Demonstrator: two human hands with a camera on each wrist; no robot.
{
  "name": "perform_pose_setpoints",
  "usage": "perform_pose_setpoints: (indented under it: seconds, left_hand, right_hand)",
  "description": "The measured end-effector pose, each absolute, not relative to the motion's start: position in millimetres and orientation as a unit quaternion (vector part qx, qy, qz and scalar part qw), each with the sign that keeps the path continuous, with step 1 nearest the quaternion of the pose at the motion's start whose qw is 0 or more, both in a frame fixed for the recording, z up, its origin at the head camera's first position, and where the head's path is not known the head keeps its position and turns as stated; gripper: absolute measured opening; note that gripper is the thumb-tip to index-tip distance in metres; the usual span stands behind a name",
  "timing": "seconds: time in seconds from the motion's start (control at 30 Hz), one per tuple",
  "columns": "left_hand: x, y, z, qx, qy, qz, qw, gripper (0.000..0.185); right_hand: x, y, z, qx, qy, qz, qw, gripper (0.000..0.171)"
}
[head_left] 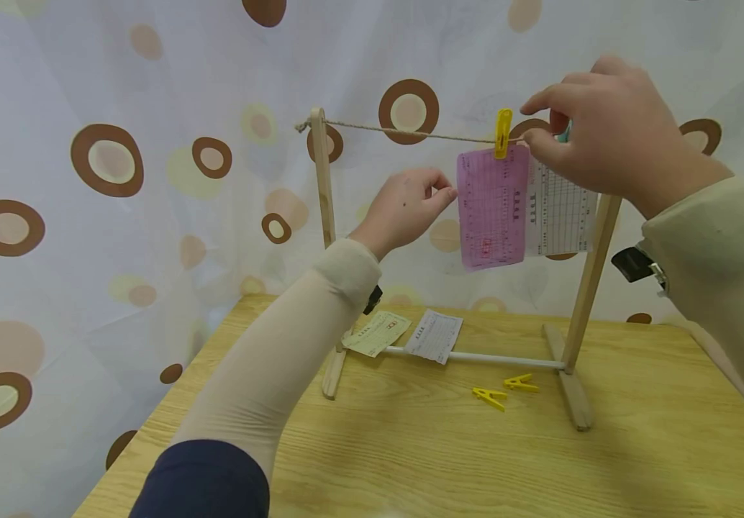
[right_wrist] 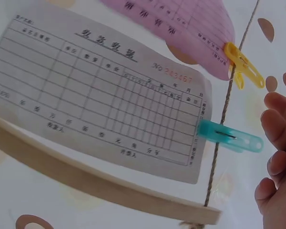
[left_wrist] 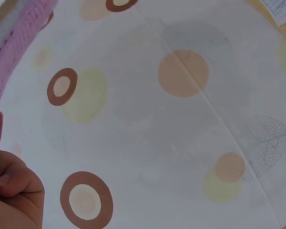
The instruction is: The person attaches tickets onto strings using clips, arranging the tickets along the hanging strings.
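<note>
A pink receipt slip hangs from the twine, held by a yellow clothespin. Beside it hangs a white receipt slip, pinned by a teal clothespin. My right hand is just right of the yellow clothespin, thumb and forefinger apart; in the right wrist view its fingers stand off both clothespins. At the pink slip's left edge is my left hand, fingers loosely bent with nothing seen in them. Whether its thumb tip touches the paper I cannot tell.
The twine runs between two wooden posts joined below by a white rod. A greenish slip and another white slip lie near the rod. Two yellow clothespins lie on the wooden table. A patterned curtain hangs behind.
</note>
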State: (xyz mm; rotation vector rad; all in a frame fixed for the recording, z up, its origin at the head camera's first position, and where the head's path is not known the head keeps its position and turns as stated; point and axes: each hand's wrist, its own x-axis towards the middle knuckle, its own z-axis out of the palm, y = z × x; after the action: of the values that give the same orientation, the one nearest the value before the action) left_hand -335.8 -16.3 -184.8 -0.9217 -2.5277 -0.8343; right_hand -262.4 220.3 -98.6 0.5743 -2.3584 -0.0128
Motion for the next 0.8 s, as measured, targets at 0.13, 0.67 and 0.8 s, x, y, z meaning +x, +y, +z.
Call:
perform_pose_setpoints:
  seconds: [0.13,0.67,0.8]
  left_hand:
    - [-333.8,-18.9,-187.9,-0.329,-0.886,-0.290,0.151,0.021]
    - [-320.1,-40.7,-217.2,-0.360,-0.883,-0.284,0.098,0.020]
    - [-315.2,-44.8,-231.5,-0.367,-0.879,-0.298,0.064,0.019]
  right_hand:
    - [-258.0,228.5,-108.1,0.227,-0.906,0.009,0.357,0.031]
    - [-239.4,252.5,-153.2,0.272,-0.891,0.032,0.361,0.023]
    - [-236.5,256.0,-170.0,0.288,-0.887,0.046,0.359,0.023]
